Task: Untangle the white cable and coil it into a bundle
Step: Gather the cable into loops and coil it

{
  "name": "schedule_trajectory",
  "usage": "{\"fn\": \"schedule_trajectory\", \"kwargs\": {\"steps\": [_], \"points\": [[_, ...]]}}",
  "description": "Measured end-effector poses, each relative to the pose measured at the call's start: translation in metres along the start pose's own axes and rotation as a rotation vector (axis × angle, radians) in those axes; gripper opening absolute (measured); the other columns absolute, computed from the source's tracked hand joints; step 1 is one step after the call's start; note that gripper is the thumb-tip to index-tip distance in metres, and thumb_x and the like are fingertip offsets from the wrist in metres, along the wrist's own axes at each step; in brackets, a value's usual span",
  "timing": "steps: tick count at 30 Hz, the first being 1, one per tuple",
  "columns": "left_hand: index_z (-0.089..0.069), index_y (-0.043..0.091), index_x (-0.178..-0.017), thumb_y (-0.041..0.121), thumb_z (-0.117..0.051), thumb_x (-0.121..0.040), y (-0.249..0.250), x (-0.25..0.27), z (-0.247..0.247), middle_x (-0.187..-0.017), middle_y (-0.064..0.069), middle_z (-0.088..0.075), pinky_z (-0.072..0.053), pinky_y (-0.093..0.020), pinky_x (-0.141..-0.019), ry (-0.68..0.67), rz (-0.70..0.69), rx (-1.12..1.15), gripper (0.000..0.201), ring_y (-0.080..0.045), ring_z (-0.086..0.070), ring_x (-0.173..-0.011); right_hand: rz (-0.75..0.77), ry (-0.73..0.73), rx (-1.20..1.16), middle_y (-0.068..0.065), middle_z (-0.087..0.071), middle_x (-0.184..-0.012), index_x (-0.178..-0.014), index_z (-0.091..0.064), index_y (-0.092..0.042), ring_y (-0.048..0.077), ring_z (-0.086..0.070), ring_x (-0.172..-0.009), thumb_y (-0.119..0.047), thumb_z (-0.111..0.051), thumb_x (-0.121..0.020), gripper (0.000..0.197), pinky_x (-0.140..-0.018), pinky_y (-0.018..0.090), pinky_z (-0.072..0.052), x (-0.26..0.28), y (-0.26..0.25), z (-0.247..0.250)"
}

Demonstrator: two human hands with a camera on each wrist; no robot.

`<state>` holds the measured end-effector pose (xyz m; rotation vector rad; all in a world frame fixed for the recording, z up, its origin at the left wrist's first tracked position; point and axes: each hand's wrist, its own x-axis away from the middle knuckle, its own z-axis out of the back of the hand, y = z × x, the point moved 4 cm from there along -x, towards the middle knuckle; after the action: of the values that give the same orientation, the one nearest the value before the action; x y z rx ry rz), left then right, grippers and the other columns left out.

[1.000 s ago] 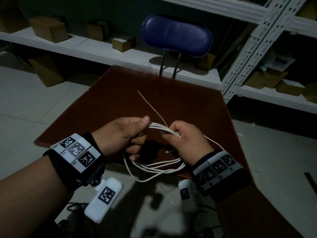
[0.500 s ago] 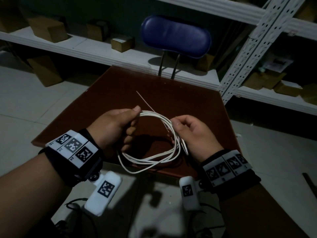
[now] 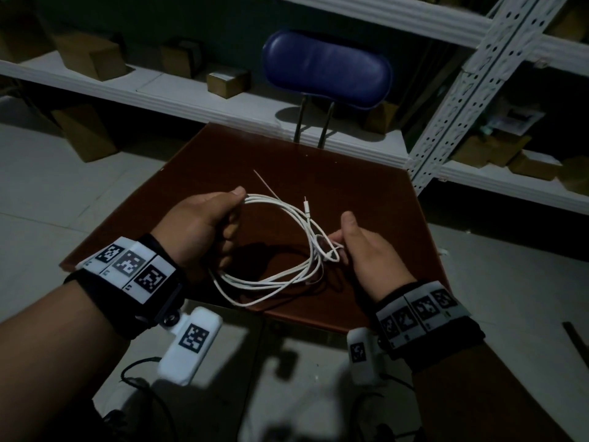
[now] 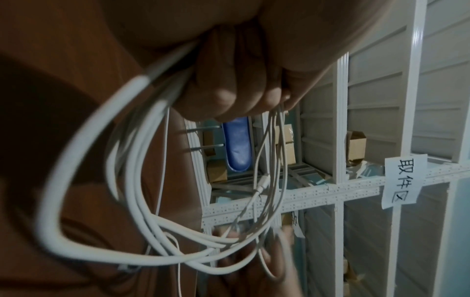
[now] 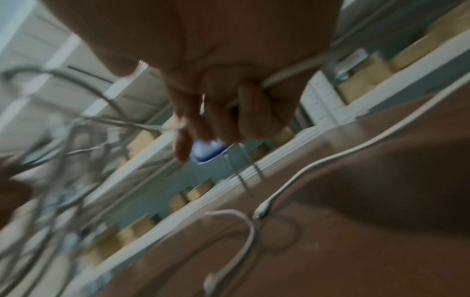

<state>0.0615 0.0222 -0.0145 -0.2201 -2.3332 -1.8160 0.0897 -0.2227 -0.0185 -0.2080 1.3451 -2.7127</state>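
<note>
dim room | brown table (image 3: 366, 186) | blue chair (image 3: 326, 70) | white shelving (image 3: 178, 90) | cardboard boxes (image 3: 90, 55)

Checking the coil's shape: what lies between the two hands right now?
Head view: loops of the white cable span from left hand to right hand, above the brown table.

Paper label (image 4: 403, 181) taped on shelf rack (image 4: 318, 193), handwritten "取件区"; wristband squares only coded markers.

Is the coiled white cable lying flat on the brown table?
No: the white cable hangs between the left hand and right hand, above the table.
</note>
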Motion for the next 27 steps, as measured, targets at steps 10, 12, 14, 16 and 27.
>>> {"fn": "schedule_trajectory", "kwargs": {"steps": [10,12,14,16,27], "points": [[-0.038,0.023,-0.057,0.044,-0.055,-0.094,0.002,-0.009,0.028,-0.057,-0.001,-0.028,-0.019,-0.023,-0.043,0.149,0.051,0.049,0.046,-0.016,-0.024,-0.040,-0.183,0.591,-0.023,0.006,-0.068,-0.088,-0.091,-0.070,-0.015,0.026,-0.063,-0.087,-0.039,-0.059,-0.098,0.027,-0.075,0.031,-0.042,-0.006,0.028,0.060],[-0.039,0.023,-0.058,0.043,-0.055,-0.094,0.002,-0.010,0.030,-0.057,-0.001,-0.028,-0.020,-0.022,-0.042,0.161,0.056,0.062,0.045,-0.015,-0.025,-0.040,-0.256,0.626,-0.027,0.006,-0.070,-0.095,-0.093,-0.071,-0.018,0.027,-0.065,-0.094,-0.039,-0.060,-0.097,0.024,-0.080,0.031,-0.043,-0.005,0.036,0.064],[-0.039,0.024,-0.060,0.043,-0.055,-0.094,0.000,-0.011,0.029,-0.057,0.000,-0.029,-0.017,-0.024,-0.044,0.152,0.062,0.075,0.043,-0.015,-0.023,-0.040,-0.288,0.593,-0.017,0.005,-0.070,-0.097,-0.097,-0.073,-0.016,0.024,-0.064,-0.094,-0.038,-0.062,-0.097,0.025,-0.079,0.029,-0.039,-0.005,0.039,0.061],[-0.038,0.024,-0.061,0.043,-0.055,-0.095,-0.001,-0.011,0.025,-0.056,0.000,-0.029,-0.015,-0.024,-0.045,0.135,0.068,0.094,0.042,-0.015,-0.022,-0.040,-0.281,0.532,-0.025,0.003,-0.068,-0.095,-0.097,-0.073,-0.015,0.021,-0.062,-0.090,-0.037,-0.063,-0.097,0.025,-0.078,0.027,-0.037,-0.004,0.037,0.056],[-0.039,0.023,-0.062,0.043,-0.053,-0.096,-0.003,-0.007,0.009,-0.056,0.001,-0.027,-0.012,-0.025,-0.046,0.072,0.076,0.163,0.042,-0.014,-0.020,-0.039,0.052,0.415,-0.247,0.000,-0.062,-0.066,-0.081,-0.066,-0.017,0.001,-0.053,-0.048,-0.034,-0.068,-0.094,0.022,-0.042,0.017,-0.041,0.016,-0.031,0.033]]}}
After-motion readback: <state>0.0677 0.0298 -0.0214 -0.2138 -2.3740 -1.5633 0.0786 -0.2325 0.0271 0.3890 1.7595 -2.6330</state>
